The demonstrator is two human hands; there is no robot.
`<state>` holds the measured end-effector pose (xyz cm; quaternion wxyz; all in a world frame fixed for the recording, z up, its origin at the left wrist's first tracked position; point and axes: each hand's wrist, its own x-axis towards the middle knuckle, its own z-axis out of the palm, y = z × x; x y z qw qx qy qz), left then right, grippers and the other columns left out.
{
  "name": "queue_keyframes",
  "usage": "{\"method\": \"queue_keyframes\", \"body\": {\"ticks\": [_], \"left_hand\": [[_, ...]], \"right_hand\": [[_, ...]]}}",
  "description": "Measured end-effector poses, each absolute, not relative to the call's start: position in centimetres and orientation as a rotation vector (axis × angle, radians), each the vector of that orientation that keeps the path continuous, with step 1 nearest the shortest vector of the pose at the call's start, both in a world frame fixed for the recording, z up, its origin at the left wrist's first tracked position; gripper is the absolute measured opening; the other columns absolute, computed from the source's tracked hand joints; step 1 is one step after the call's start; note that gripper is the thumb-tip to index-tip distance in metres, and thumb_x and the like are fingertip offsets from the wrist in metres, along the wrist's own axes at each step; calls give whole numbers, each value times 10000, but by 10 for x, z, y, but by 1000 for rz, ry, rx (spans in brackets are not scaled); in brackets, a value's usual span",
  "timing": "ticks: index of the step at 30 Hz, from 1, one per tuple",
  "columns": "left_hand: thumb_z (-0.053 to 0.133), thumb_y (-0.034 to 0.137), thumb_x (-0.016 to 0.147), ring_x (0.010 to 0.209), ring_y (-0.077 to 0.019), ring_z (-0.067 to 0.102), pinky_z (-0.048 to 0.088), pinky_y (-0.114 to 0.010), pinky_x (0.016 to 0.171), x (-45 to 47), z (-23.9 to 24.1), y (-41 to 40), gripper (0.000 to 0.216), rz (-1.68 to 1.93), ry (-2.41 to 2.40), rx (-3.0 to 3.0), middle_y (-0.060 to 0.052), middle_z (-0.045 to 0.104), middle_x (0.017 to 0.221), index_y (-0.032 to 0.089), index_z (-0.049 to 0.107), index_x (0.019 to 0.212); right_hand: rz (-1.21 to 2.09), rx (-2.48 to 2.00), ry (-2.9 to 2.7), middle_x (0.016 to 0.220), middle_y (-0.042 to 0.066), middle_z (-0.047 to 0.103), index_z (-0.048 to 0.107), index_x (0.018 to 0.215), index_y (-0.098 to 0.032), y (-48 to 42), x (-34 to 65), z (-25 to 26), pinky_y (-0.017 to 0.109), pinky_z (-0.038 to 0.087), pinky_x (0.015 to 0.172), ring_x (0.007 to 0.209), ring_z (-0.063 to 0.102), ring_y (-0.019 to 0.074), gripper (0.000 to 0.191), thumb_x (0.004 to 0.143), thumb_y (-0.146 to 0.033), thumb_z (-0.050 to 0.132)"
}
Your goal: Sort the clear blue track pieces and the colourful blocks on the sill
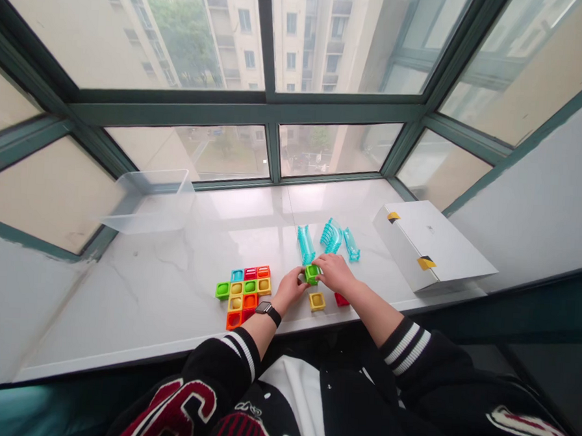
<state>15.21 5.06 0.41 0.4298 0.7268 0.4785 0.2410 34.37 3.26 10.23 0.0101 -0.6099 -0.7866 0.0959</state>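
Observation:
Between my two hands is a green toy block (311, 274) with a hollow top. My left hand (291, 289), with a watch on its wrist, grips the block's left side. On its other side the fingers of my right hand (334, 272) are closed on the same block. A yellow block (316, 302) lies just below, and a red block (341, 300) is partly covered by my right forearm. Clear turquoise track pieces, a straight one (306, 245), a curved one (331, 236) and a short one (351, 245), lie beyond my hands.
Left of my hands, several coloured blocks (250, 286) lie side by side in a cluster, partly hidden by my left arm. A clear plastic bin (149, 222) stands at the back left of the marble sill (170, 290). A white box (440, 242) sits at right, and window frames (237, 121) close off the back.

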Motion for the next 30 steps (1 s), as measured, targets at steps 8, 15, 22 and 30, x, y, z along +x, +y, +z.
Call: {"method": "queue_keyframes", "body": {"ticks": [8,15,22,30], "left_hand": [[758,243,830,743,-156,648,481,-275,722,151,0,51,350,608,1199,1809,-18,754,1001,224,668,1168],[754,241,826,736,-158,636,472,-275,718,150,-2,52,341,605,1194,1822,-2,738,934,230,665,1155],[742,227,831,737,-160,645,481,-276,731,150,-1,51,349,595,1192,1825,-1,744,927,232,659,1169],[747,234,831,743,-165,654,484,-275,717,152,0,51,353,585,1203,1827,-6,745,940,237,652,1171]], "right_hand": [[307,-1902,-2450,1256,85,735,745,1272,-290,37,348,100,368,435,967,1180,637,288,383,902,-359,814],[322,-1891,-2435,1218,70,746,759,1253,-293,37,349,99,358,433,926,1138,657,283,370,894,-352,824],[305,-1880,-2455,1236,75,739,754,1265,-295,36,348,100,350,428,923,1159,656,278,364,909,-344,809],[297,-1893,-2443,1237,67,747,755,1267,-301,34,349,103,354,423,924,1146,672,270,363,913,-360,804]]}}
